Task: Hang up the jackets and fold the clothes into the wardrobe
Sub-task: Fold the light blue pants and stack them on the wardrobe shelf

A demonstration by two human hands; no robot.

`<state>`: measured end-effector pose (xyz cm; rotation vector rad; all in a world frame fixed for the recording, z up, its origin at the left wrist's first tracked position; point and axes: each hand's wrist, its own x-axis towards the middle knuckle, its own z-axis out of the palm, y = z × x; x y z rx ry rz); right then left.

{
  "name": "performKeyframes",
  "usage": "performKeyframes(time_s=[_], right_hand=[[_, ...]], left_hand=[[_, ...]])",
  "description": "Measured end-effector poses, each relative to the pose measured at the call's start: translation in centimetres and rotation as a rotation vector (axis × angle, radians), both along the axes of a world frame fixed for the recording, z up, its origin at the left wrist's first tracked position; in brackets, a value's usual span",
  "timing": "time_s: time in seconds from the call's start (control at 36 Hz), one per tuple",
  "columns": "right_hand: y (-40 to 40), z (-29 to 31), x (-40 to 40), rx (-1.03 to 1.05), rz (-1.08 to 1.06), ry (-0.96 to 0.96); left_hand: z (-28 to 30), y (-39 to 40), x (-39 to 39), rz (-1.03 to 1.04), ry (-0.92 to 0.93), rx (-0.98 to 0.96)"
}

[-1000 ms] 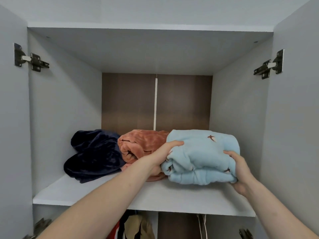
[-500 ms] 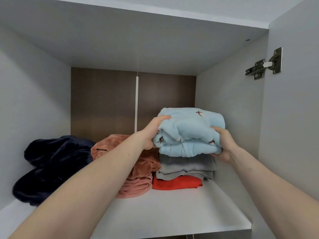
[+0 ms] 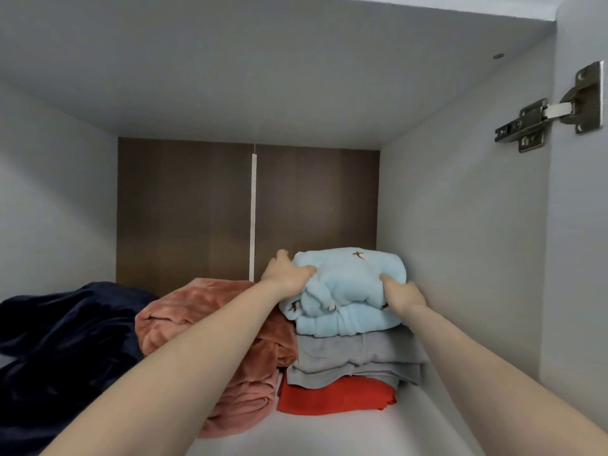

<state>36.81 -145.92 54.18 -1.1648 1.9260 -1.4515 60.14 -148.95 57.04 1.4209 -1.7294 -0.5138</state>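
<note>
A folded light-blue fleece garment [image 3: 348, 284] sits on top of a stack at the back right of the wardrobe shelf [image 3: 345, 432]. Under it lie a folded grey garment [image 3: 355, 360] and a folded red one [image 3: 335, 398]. My left hand [image 3: 286, 274] grips the blue bundle's left side, thumb on its front. My right hand [image 3: 403, 296] holds its right side, fingers tucked behind where I cannot see them.
A salmon-pink plush bundle [image 3: 210, 324] lies left of the stack, touching it. A dark navy plush garment [image 3: 65, 340] fills the shelf's left end. The wardrobe's right wall [image 3: 460, 258] is close beside the stack. A metal door hinge [image 3: 546, 116] sits at upper right.
Both hands carried the light-blue bundle up from the shelf's front edge, back and onto the grey and red stack. The view has moved closer into the compartment.
</note>
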Motion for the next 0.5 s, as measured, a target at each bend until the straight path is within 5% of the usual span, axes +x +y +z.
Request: performKeyframes(time_s=[0.11,0.25,0.33,0.5], right_hand=[[-0.5,0.4,0.7,-0.31,-0.123,0.375],[-1.0,1.5,1.6,-0.647,-0.148,0.836],[-1.8,1.2,2.0,-0.518,-0.037,0.929],[-4.0,-3.2,0.6,-0.237,0.136,0.772]], left_hand=[[0.7,0.4,-1.2,-0.039,-0.217,-0.345],[-0.9,-0.9,-2.4,-0.13,-0.331,-0.265],[-2.2,-2.0,-2.2,-0.1,-0.332,-0.26],[-4.6,-3.7,-2.1,-0.117,-0.398,-0.217]])
